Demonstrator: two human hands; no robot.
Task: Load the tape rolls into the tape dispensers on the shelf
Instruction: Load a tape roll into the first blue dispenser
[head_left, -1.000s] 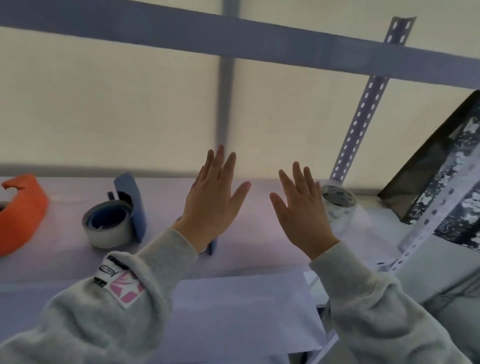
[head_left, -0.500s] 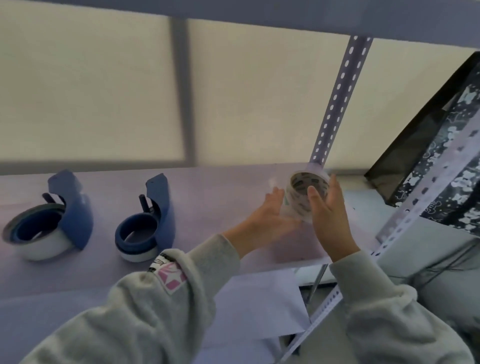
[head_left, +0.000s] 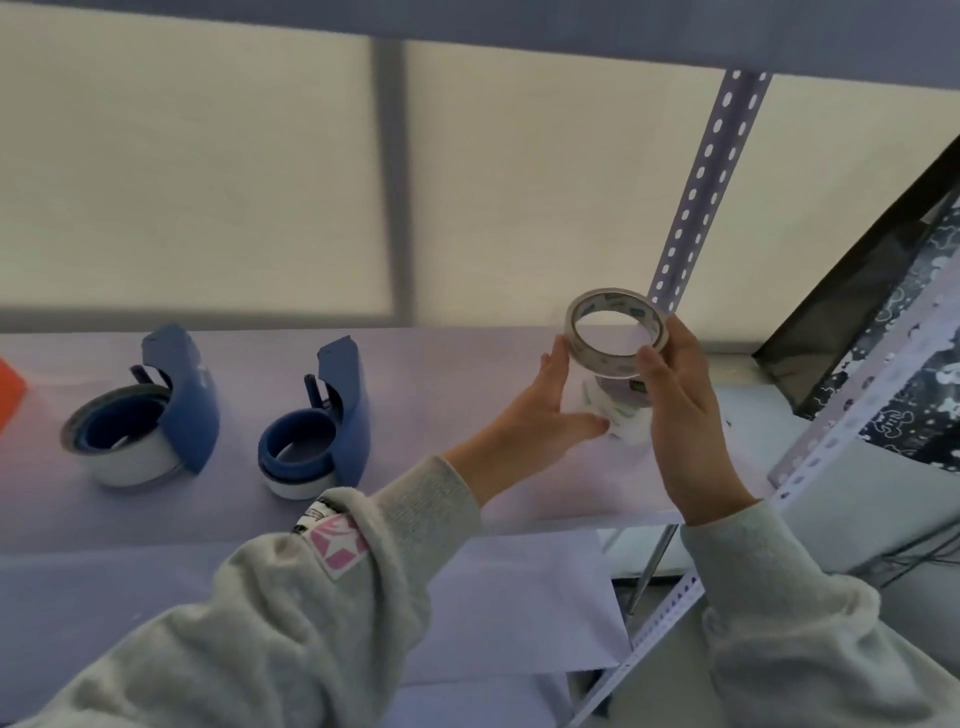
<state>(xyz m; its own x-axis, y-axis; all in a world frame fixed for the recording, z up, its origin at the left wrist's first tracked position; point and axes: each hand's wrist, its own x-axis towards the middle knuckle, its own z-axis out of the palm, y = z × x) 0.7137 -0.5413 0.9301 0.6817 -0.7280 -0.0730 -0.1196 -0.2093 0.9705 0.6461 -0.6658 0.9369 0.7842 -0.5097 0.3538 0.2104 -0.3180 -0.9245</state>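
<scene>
Hands (head_left: 618, 410) lift tape roll (head_left: 615, 332) beside blue dispensers (head_left: 317, 421).

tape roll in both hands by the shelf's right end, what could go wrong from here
1. The clear tape roll is lifted off a stack of rolls near the right end of the shelf; the left hand or right hand could knock the stack over the edge.
2. Both blue dispensers already appear to carry tape, so this roll may not fit either.
3. The fingertip hold on the roll could slip.
</scene>
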